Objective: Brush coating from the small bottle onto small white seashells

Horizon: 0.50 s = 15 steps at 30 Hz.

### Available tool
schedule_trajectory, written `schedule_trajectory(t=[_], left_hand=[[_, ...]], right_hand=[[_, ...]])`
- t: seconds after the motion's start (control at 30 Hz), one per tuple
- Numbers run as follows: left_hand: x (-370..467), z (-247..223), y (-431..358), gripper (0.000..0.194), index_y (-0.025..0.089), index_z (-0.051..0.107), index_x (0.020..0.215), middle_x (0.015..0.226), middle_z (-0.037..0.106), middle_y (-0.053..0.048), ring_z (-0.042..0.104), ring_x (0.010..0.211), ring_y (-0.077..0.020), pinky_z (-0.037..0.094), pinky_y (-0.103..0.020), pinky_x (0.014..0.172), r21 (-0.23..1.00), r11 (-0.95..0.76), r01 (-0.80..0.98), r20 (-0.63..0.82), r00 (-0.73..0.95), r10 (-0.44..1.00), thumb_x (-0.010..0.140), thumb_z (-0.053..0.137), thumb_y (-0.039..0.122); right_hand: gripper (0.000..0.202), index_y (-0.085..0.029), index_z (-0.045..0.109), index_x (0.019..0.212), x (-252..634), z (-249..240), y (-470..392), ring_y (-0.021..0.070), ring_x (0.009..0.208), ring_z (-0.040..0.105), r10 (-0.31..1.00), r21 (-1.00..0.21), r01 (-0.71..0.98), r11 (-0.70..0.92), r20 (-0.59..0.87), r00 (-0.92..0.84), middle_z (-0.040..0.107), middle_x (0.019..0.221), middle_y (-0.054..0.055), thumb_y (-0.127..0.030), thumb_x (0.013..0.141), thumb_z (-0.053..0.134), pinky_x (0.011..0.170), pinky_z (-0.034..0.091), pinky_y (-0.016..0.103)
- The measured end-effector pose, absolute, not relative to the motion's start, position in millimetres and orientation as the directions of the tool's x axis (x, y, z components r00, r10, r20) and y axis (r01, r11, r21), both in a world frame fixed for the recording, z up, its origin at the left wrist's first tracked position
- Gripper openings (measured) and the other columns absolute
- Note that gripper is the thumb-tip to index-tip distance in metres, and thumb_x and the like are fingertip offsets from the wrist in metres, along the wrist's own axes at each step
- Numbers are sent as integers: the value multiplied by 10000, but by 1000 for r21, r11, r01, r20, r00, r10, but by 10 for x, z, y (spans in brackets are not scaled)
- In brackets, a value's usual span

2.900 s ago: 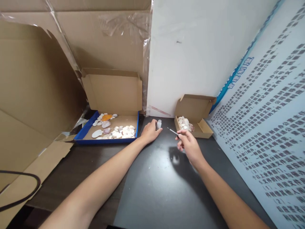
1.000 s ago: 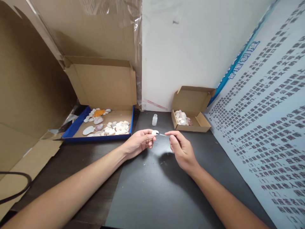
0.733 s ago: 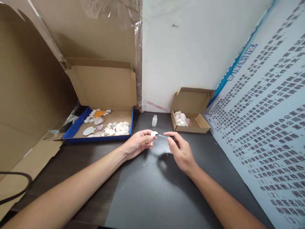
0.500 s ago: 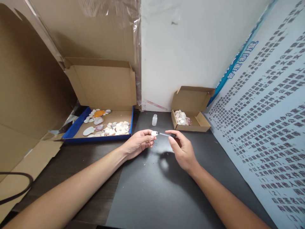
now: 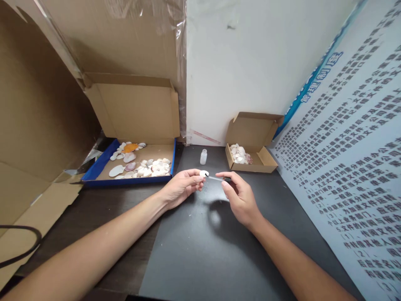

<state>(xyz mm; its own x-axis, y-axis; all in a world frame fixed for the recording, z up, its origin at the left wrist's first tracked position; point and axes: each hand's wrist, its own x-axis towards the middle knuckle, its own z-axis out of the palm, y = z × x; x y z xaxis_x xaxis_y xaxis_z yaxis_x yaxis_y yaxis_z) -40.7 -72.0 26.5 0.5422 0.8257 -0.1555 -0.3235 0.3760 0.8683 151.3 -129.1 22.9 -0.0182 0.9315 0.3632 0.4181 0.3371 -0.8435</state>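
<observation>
My left hand [image 5: 185,187] pinches a small white shell [image 5: 203,172] between thumb and fingers, above the dark table. My right hand [image 5: 239,197] grips the dark cap of a thin applicator brush [image 5: 216,178] between thumb and forefinger. The brush's pale stem points left, and its dark tip touches the shell near its right edge. Beyond the hands a small translucent bottle [image 5: 203,157] stands upright with its mouth uncovered, holding a whitish content.
On the left, an open box with a blue rim [image 5: 125,182] holds many shells, one of them orange. A smaller open cardboard box [image 5: 250,168] with white shells stands at the back right. A printed board [image 5: 344,159] rises along the right side; a black cable [image 5: 39,238] loops at far left.
The shell has tilted slightly in my left hand, and the brush tip has shifted a little on it. The bottle and boxes stay in place.
</observation>
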Motion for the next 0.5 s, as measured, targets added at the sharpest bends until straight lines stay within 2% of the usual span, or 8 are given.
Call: schedule_trajectory(t=[0.23, 0.4, 0.5], left_hand=[[-399, 233, -704, 159, 124, 668, 757, 746, 607, -6, 522, 717, -92, 401, -243, 728, 890, 304, -341, -95, 514, 852, 739, 784, 230], [-405, 240, -697, 172, 119, 676, 777, 753, 605, -8, 509, 689, -86, 399, -240, 705, 913, 264, -311, -81, 496, 865, 741, 779, 251], [-407, 230, -706, 191, 135, 638, 782, 754, 597, -10, 527, 699, -99, 406, -236, 678, 928, 278, -247, -126, 495, 860, 732, 772, 262]], right_hand=[[252, -197, 663, 1082, 1530, 253, -1294, 141, 616, 493, 918, -818, 465, 338, 395, 28, 539, 765, 6, -298, 921, 496, 579, 402, 275], [237, -197, 623, 1088, 1525, 244, -1295, 134, 586, 467, 927, -847, 415, 332, 374, 23, 511, 701, -16, -307, 920, 498, 550, 383, 266], [191, -212, 548, 1063, 1527, 204, -1257, 111, 551, 436, 933, -883, 347, 316, 355, 52, 503, 729, -35, -324, 909, 532, 533, 375, 257]])
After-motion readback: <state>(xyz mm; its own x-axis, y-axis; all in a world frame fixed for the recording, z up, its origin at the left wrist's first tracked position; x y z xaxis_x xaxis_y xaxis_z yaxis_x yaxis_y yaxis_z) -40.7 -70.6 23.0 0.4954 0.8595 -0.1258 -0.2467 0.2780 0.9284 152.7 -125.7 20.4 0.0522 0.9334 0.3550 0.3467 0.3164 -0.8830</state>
